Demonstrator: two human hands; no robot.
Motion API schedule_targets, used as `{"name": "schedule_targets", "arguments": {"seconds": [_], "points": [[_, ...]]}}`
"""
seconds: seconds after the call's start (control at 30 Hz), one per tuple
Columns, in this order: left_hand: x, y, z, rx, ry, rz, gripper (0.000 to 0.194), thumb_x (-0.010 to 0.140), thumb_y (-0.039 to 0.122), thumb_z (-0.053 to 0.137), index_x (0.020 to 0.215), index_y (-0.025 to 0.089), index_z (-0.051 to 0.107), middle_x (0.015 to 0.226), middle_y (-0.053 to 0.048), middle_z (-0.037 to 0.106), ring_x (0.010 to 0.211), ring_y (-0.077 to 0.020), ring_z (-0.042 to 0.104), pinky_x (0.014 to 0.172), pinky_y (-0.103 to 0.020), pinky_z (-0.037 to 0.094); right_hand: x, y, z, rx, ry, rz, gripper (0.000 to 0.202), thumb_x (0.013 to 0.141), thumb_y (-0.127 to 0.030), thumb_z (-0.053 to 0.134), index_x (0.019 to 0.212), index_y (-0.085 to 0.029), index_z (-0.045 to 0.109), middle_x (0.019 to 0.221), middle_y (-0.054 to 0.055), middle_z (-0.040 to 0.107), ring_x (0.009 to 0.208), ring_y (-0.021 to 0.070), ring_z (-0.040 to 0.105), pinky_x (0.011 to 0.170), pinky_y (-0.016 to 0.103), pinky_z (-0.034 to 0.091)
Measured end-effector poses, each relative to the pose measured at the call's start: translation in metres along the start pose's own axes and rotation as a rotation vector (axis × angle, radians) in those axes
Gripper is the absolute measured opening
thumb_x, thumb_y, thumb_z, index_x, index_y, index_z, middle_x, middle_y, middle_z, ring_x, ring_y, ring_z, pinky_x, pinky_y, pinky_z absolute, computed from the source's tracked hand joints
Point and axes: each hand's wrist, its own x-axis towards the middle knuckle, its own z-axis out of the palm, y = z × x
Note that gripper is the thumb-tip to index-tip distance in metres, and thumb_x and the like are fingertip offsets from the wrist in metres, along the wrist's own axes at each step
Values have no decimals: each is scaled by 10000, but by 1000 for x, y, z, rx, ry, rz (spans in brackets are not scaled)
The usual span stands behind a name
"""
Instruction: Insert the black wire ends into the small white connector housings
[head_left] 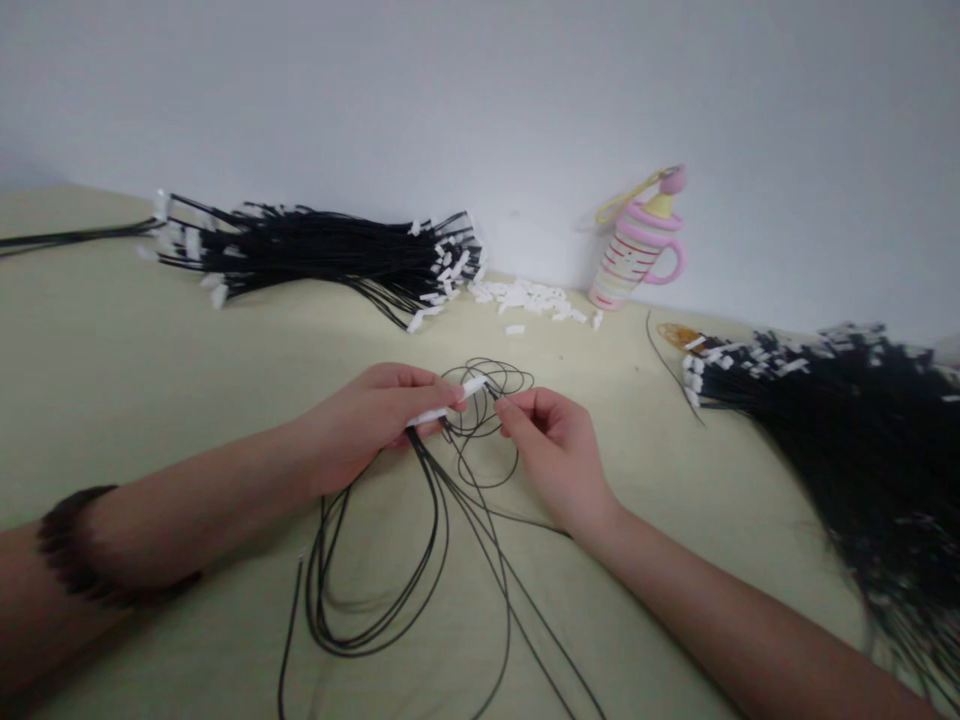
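Note:
My left hand (397, 415) pinches a long white connector strip (474, 386), tilted up to the right, near the middle of the view. Several thin black wires (436, 500) hang down from under its fingers and loop over the table. My right hand (551, 440) has thumb and forefinger pressed together on the end of a black wire (491, 391), close to the strip's right end. Whether that wire end touches the strip is too small to tell. Behind and between the hands lies a loose tangle of thin wire (499, 482).
A bundle of black cables with white ends (300, 245) lies at the back left. Small white connectors (525, 297) are scattered beside it. A pink and white cup-shaped object (628, 255) leans on the wall. Another large black wire bundle (847, 430) covers the right side.

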Motion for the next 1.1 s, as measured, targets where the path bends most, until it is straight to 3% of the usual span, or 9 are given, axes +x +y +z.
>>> {"name": "schedule_targets", "arguments": {"seconds": [0.37, 0.67, 1.1], "points": [[-2, -2, 4, -13, 38, 24, 210, 663, 391, 640, 652, 181, 649, 470, 45, 408, 424, -66, 363, 415, -182, 291, 1, -3, 2, -11, -25, 43, 149, 723, -269, 571, 653, -140, 592, 523, -31, 494, 485, 79, 411, 471, 203, 316], [-2, -2, 3, 17, 31, 37, 227, 669, 406, 619, 686, 183, 658, 523, 13, 517, 446, -86, 418, 428, -203, 302, 1, -2, 1, 82, -30, 68, 132, 717, -261, 577, 680, -142, 619, 531, -31, 510, 496, 77, 418, 469, 196, 308], [-5, 1, 4, 87, 22, 63, 255, 700, 423, 596, 712, 169, 620, 499, 59, 401, 451, -64, 334, 427, -177, 249, 4, -3, 4, 165, -30, 150, 139, 699, -248, 578, 649, -123, 614, 528, -28, 506, 486, 64, 391, 467, 196, 274]]}}
